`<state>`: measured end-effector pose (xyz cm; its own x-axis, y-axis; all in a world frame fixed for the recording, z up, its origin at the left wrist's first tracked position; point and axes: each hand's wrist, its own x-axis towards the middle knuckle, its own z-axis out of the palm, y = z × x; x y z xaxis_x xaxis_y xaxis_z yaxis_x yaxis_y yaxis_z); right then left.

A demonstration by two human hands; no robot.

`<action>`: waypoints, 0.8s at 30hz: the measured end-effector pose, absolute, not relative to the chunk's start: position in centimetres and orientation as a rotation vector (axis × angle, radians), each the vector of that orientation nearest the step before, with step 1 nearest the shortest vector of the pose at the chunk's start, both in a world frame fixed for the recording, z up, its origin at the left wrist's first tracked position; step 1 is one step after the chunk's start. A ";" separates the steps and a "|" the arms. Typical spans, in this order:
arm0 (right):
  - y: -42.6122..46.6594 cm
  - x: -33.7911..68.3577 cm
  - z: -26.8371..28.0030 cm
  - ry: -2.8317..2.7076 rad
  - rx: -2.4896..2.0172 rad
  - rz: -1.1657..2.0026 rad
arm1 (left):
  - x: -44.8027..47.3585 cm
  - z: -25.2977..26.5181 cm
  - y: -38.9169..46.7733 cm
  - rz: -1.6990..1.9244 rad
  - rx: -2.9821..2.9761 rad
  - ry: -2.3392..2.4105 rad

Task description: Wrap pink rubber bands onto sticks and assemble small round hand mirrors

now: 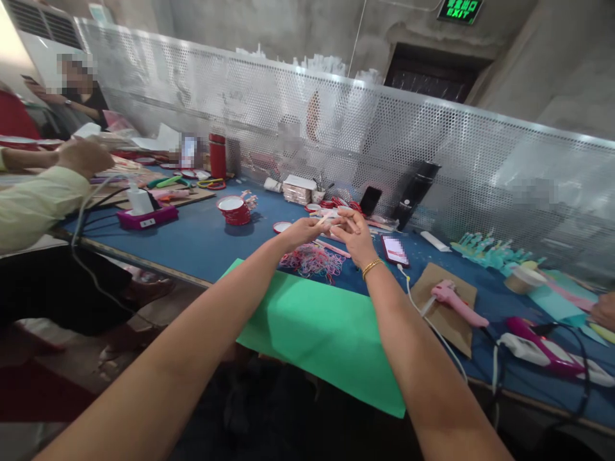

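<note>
My left hand [306, 232] and my right hand [355, 235] meet above the far side of the blue table. The fingers of both are bent and pinched close together around something small and pale, too small to make out. A gold bracelet [372, 267] circles my right wrist. Just below my hands lies a tangled heap of pink and blue cords [314, 261], with a slim pink stick [335, 248] beside it. Nearer to me, a green sheet [317, 326] hangs over the table's front edge beneath my forearms.
To the right, a pink glue gun [459, 304] rests on brown cardboard [435, 282], near a phone [396, 250] and a purple power strip [548, 349]. Left stand red-rimmed tins [234, 210] and a red thermos [218, 157]. A co-worker's sleeve [43, 198] reaches in; a perforated screen [192, 96] runs behind.
</note>
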<state>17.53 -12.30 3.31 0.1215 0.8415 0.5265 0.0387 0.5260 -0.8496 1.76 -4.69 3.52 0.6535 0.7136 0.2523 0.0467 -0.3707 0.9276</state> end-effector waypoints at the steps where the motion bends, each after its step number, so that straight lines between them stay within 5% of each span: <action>1: -12.3 17.6 3.3 -1.341 -0.851 0.709 | 1.8 3.5 -4.8 0.772 1.816 0.598; 6: -11.8 18.4 2.9 -1.349 -0.926 0.681 | 1.7 3.4 -4.6 0.767 1.718 0.598; 19: -9.4 19.3 0.6 -1.642 -1.724 -0.039 | 2.2 3.1 -3.3 1.021 1.501 0.769; 24: -8.8 19.0 0.6 -1.648 -1.728 -0.015 | 2.4 3.4 -3.8 1.033 1.526 0.741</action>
